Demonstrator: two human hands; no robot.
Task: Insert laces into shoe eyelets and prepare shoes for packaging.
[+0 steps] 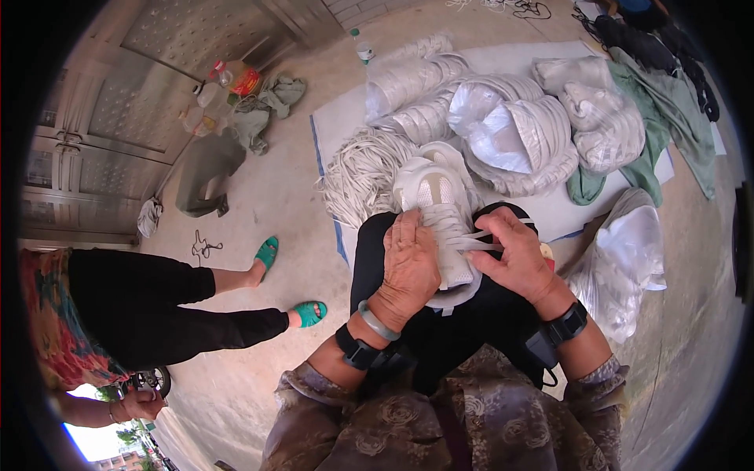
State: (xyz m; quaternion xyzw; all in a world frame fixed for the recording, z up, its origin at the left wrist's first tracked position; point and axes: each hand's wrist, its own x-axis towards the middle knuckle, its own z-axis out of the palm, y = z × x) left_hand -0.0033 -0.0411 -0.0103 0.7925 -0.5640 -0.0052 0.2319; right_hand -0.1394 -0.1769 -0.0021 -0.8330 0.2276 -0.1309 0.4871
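Observation:
A pale white and beige sneaker (430, 182) lies over my lap, its laced front facing up. My left hand (410, 265) presses along the shoe's left side, with the fingers curled together at the lacing. At the right side, my right hand (514, 255) pinches a flat white shoelace (481, 245) between thumb and fingers. Loops of this lace stand out from the eyelets toward that hand. The undersides of the left fingers are hidden.
Beyond my knees, a bundle of pale laces (365, 174) and plastic-wrapped shoe stacks (510, 129) lie on a white sheet (334, 133). A filled plastic bag (620, 263) sits at right. Another person in green slippers (309, 313) stands at left. Bottles (208, 96) stand near metal doors (133, 110).

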